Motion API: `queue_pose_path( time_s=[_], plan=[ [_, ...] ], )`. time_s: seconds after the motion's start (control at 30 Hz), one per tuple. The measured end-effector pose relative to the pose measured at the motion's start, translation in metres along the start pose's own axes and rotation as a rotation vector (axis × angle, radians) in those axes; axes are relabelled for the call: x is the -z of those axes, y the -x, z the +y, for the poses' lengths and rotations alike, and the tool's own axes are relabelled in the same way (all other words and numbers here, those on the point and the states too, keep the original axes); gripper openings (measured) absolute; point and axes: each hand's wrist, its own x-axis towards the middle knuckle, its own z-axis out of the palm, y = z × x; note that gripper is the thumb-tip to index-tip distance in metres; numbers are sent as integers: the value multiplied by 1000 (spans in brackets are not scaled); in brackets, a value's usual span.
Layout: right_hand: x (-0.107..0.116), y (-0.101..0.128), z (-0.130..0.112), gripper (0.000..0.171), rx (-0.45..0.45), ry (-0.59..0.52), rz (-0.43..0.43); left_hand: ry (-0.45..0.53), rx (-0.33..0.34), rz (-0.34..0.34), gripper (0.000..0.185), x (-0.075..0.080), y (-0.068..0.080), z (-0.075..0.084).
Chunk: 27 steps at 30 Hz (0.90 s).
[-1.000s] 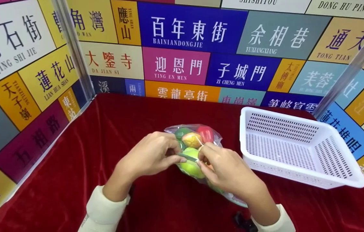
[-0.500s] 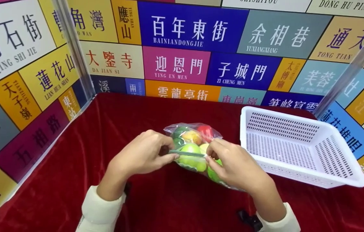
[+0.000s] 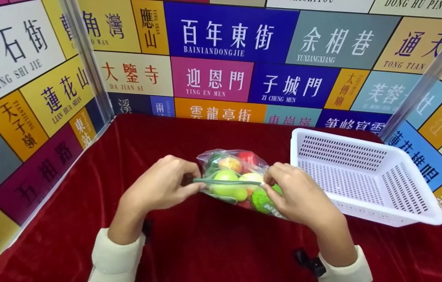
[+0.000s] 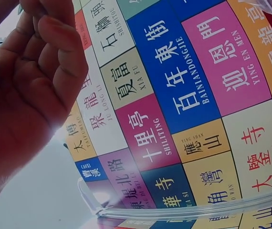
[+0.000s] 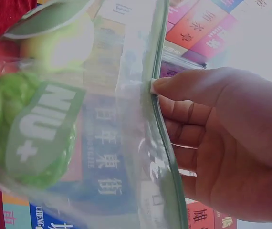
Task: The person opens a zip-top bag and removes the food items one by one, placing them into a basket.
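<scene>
Red cloth (image 3: 87,188); both hands pinch bag (image 3: 236,172) seal, contents blurred.

Clear plastic zip bag (image 3: 231,184) with green seal strip holds green, yellow-peach and red toy fruits; white lettering on a green patch shows in the right wrist view. White perforated plastic basket (image 3: 365,178) at right, on dark red velvet cloth (image 3: 213,243). Far wall panels (image 3: 221,58) are multicoloured blocks with white and dark lettering; cream sleeves (image 3: 115,258) near.

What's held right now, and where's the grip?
Both hands hold the clear bag of toy fruit by its green zip strip: left hand pinches the left end, right hand the right end.
</scene>
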Motion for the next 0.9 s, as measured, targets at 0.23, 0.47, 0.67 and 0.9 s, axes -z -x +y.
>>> queue_pose_path(
  time_s=[0.23,0.47,0.67,0.9],
  plan=[
    [3,1,9,8,4,1,43,-6,11,6,14,4,5,-5],
    [10,5,19,7,-35,-13,57,3,35,2,12,8,8,-8],
    [17,9,29,8,-29,-8,86,7,62,-1,12,12,8,-11],
    [25,12,38,10,-24,-3,126,18,97,-2,11,15,9,-13]
  ],
)
